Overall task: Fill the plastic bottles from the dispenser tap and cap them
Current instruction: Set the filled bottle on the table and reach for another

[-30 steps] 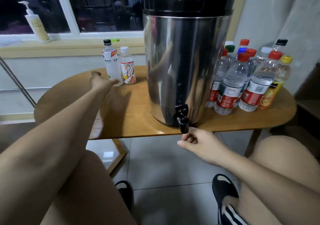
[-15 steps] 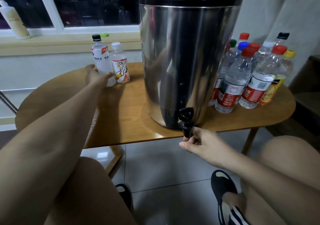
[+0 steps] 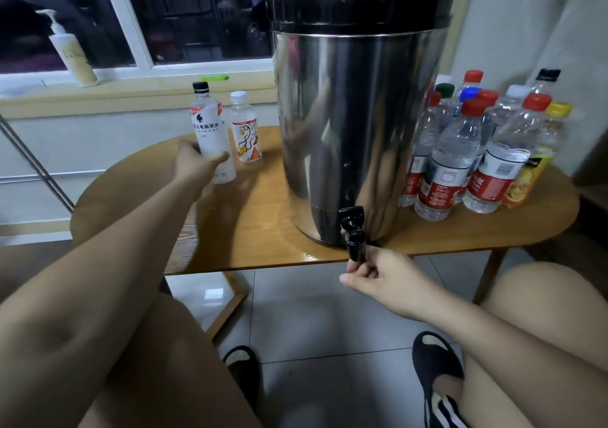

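Observation:
A large steel dispenser [image 3: 355,115] with a black lid stands on the wooden table [image 3: 263,223], its black tap [image 3: 353,227] hanging over the front edge. My right hand [image 3: 381,273] is just under the tap, fingers curled round the lower end of the spout. My left hand [image 3: 195,166] grips the lower half of a black-capped bottle [image 3: 209,121] with a white label at the table's back left, thumb across its front. A small white-capped bottle [image 3: 245,131] stands next to it. Several capped bottles [image 3: 460,151] crowd the table right of the dispenser.
A pump bottle [image 3: 70,56] stands on the window sill behind the table. My knees and feet in black slippers [image 3: 434,362] are on the tiled floor below the table's front edge. A metal rod [image 3: 36,164] slants at the far left.
My left hand has closed round the black-capped bottle, which has shifted a little toward me. My right hand has risen from below the tap onto the spout.

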Tool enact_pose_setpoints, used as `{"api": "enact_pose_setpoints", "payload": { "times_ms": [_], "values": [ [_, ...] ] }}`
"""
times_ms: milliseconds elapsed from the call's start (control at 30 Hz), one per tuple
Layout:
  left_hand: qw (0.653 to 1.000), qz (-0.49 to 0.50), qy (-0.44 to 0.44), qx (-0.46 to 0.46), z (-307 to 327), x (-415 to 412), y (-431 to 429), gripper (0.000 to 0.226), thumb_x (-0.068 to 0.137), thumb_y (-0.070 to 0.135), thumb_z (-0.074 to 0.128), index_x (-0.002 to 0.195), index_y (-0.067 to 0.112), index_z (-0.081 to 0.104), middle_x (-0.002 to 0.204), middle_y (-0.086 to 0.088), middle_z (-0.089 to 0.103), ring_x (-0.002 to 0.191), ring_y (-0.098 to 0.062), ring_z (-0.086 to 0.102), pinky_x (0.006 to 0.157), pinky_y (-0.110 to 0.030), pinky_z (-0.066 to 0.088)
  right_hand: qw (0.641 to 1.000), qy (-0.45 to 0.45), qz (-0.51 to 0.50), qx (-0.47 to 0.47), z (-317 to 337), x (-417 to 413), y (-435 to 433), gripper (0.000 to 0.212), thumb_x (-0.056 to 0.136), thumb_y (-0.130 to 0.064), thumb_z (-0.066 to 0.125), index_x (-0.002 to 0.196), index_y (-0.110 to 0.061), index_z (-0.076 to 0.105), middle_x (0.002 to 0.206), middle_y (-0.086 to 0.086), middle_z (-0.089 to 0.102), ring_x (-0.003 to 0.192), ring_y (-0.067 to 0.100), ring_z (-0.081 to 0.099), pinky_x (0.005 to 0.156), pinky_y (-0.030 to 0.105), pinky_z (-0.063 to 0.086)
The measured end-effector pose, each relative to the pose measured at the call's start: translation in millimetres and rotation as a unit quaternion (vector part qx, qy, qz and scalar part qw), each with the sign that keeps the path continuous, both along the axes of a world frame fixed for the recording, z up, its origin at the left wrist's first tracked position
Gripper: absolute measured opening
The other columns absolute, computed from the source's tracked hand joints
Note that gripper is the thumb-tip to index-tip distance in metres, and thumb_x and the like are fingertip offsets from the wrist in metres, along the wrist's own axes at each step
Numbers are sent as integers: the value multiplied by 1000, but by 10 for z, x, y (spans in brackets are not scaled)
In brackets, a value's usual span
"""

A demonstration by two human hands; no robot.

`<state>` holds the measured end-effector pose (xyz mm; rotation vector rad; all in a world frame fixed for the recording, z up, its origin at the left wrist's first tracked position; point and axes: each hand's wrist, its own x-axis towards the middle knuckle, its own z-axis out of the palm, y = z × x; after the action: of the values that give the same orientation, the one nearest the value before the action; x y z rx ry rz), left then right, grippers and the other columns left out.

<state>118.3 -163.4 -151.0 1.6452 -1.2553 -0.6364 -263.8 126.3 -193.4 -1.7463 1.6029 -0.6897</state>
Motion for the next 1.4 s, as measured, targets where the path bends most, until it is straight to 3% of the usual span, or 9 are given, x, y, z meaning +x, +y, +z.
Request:
{"api": "enact_pose_setpoints", "payload": {
  "times_ms": [167, 300, 500, 700, 833, 933, 1067, 1300, 1400],
  "values": [
    [998, -58, 6, -13, 253, -78, 779, 70, 72, 49, 96, 127, 17, 65, 117, 2, 75, 101, -16, 76, 81, -36, 63, 999, 31, 12, -5, 42, 33, 16, 20, 93, -46, 80, 94, -31, 68, 91, 0, 72, 69, 0, 60, 68, 22, 50],
    [994, -101, 46, -22, 389, -147, 1526, 61, 82, 38, 93, 128, 15, 61, 118, -1, 75, 103, -17, 77, 78, -31, 59, 999, 34, -10, -26, 89, 0, 60, 17, 95, -43, 78, 91, -30, 68, 85, -2, 72, 73, 7, 65, 63, 21, 48],
    [986, -132, 89, -42, 284, -423, 2630, 63, 77, 46, 95, 127, 27, 63, 121, 4, 78, 111, -16, 76, 93, -42, 63, 984, -6, -106, -142, 151, -150, 86, 17, 96, -25, 76, 82, -31, 68, 71, -7, 71, 66, 13, 64, 61, 30, 48],
    [968, -244, 52, 0, -148, -1030, 3319, 59, 83, 30, 95, 132, 30, 64, 126, 10, 77, 118, -11, 72, 104, -46, 60, 958, -79, -94, -260, 190, -151, 326, 24, 102, -38, 72, 82, -28, 62, 70, -5, 65, 68, 18, 64, 64, 38, 50],
    [955, -296, -4, 34, -332, -1277, 3388, 66, 74, 50, 95, 131, 40, 62, 126, 15, 76, 122, -9, 70, 106, -49, 57, 970, -90, -12, -228, 110, -53, 542, 32, 96, -58, 69, 90, -27, 65, 79, -5, 68, 75, 13, 64, 67, 30, 48],
    [937, -343, -55, 34, -391, -1452, 3421, 71, 76, 51, 93, 137, 38, 59, 128, 17, 75, 120, -6, 71, 106, -46, 57, 985, -88, 38, -147, 70, 7, 591, 47, 83, -71, 73, 113, -35, 66, 105, -14, 74, 98, 4, 69, 85, 33, 56],
    [922, -377, -87, 32, -381, -1605, 3474, 67, 80, 43, 91, 138, 43, 58, 128, 22, 73, 117, -3, 70, 106, -41, 58, 991, -89, 58, -83, 17, 40, 605, 77, 73, -61, 89, 140, -47, 55, 126, -26, 71, 116, -6, 66, 101, 34, 57],
    [926, -368, -89, 16, -285, -1509, 3464, 72, 81, 45, 94, 140, 45, 52, 130, 27, 69, 124, 4, 64, 99, -30, 55, 995, -11, 85, -48, 29, -96, 531, 85, 66, -65, 93, 139, -51, 52, 128, -23, 71, 118, -1, 67, 102, 40, 59],
    [935, -351, -44, -25, -243, -1459, 3506, 68, 92, 42, 86, 148, 47, 48, 137, 30, 64, 132, 2, 60, 102, -29, 54, 988, 72, 132, -15, 13, -156, 552, 73, 69, -61, 92, 128, -52, 50, 117, -17, 73, 106, 5, 70, 94, 39, 62]
  ]
}}
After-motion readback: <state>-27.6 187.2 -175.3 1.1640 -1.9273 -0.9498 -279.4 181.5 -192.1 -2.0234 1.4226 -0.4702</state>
